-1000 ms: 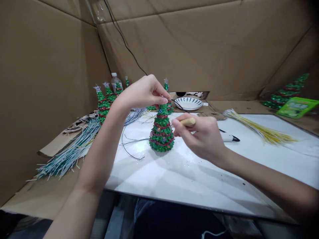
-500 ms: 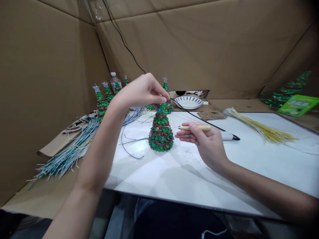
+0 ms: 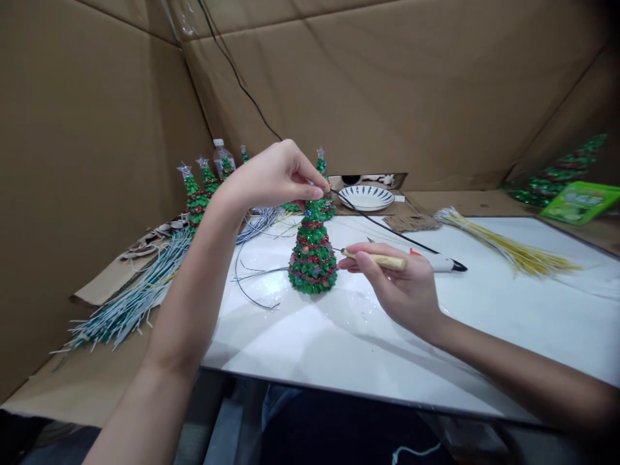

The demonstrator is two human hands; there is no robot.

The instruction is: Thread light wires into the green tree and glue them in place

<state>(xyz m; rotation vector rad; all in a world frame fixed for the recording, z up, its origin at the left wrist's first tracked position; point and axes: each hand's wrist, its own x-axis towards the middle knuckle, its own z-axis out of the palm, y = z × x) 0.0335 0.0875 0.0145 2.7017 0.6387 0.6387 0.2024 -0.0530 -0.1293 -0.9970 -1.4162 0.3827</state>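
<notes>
A small green Christmas tree (image 3: 312, 261) with red garlands and tiny round ornaments stands upright on the white tabletop (image 3: 300, 342). My left hand (image 3: 283, 171) pinches the tree at its top, hiding the tip. In my right hand (image 3: 400, 284) is an awl (image 3: 380, 259) with a pale wooden handle, held between thumb and fingers. Its thin metal shaft points left at the tree's right side, about mid-height. Whether the point touches the tree or goes in among the leaves I cannot tell.
More small Christmas trees (image 3: 196, 203) and a plastic bottle (image 3: 223, 158) stand at the back left. Bundled green-white wires (image 3: 140, 290) lie left, yellow wires (image 3: 513, 245) right. Behind are a striped plate (image 3: 367, 197), a white tool (image 3: 440, 263) with a black cable, and a green packet (image 3: 578, 203).
My right hand has turned the awl so its handle slopes down to the right, and its shaft now sits at the tree's right edge. My left hand keeps its hold on the tree top.
</notes>
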